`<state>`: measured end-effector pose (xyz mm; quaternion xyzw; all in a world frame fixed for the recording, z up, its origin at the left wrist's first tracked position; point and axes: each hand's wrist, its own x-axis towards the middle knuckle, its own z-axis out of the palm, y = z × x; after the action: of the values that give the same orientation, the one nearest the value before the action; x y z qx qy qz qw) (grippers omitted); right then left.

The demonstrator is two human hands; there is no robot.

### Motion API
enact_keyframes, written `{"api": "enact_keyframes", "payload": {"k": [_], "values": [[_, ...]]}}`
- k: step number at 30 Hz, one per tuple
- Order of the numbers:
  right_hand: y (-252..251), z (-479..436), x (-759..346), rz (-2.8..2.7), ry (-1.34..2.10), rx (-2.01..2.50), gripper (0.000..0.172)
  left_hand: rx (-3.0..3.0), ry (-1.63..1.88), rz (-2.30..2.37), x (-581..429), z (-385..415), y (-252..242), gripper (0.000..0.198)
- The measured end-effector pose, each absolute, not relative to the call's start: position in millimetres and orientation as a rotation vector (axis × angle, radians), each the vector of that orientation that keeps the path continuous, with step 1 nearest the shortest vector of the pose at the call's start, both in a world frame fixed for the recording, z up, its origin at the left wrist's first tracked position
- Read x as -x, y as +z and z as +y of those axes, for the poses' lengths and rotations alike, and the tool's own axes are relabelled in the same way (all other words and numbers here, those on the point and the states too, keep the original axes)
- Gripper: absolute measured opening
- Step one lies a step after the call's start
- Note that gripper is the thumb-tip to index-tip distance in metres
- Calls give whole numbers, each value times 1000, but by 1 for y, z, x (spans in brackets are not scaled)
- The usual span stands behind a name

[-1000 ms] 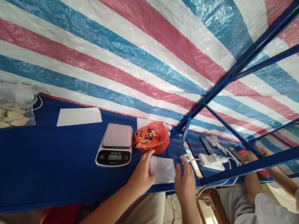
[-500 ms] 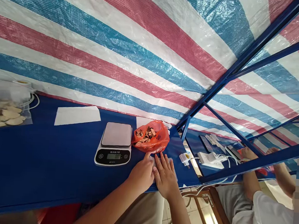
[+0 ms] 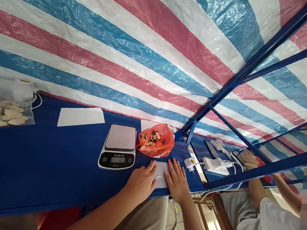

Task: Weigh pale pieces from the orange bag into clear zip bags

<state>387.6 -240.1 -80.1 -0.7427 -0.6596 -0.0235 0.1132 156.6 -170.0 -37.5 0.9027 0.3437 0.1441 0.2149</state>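
Observation:
A small clear plastic bag lies flat on the blue tabletop near its front edge. My left hand rests at the bag's left side, fingers stretched forward and the thumb apart over it. On the opposite side, my right hand lies flat with its fingers spread over the bag's right edge. Just beyond the hands sits an open red plastic bag with brownish dried slices in it. To the left of that stands a white kitchen scale, its pan bare and its display lit.
A white paper sheet lies at the back, and a clear bag of pale slices at the far left. Blue metal bars rise at right. Past them are a power strip with cables and a co-worker's hand.
My hands have moved apart, uncovering more of the small clear bag between them. My left hand's index finger has drawn back from near the red bag. The co-worker's hands have shifted.

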Motion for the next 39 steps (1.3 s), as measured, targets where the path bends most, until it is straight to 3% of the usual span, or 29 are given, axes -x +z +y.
{"api": "enact_keyframes", "payload": {"k": [13, 16, 19, 23, 30, 39], "values": [[-63, -243, -405, -1654, 265, 1981, 59, -2698, 432, 810, -134, -170, -41, 49], [-38, -242, -425, -1338, 69, 1988, 59, -2771, 333, 800, -134, -170, -38, 49], [-24, -232, -447, -1248, -148, 2196, 71, -2794, 288, 811, -141, -169, -38, 47], [-18, -218, -461, -1252, -91, 2296, 67, -2800, 278, 797, -165, -169, -43, 48], [17, -233, -462, -1124, -171, 2331, 75, -2744, 329, 788, -251, -176, -37, 39], [-29, -246, -457, -1206, -131, 2434, 74, -2709, 356, 811, -296, -189, -34, 41]]}}
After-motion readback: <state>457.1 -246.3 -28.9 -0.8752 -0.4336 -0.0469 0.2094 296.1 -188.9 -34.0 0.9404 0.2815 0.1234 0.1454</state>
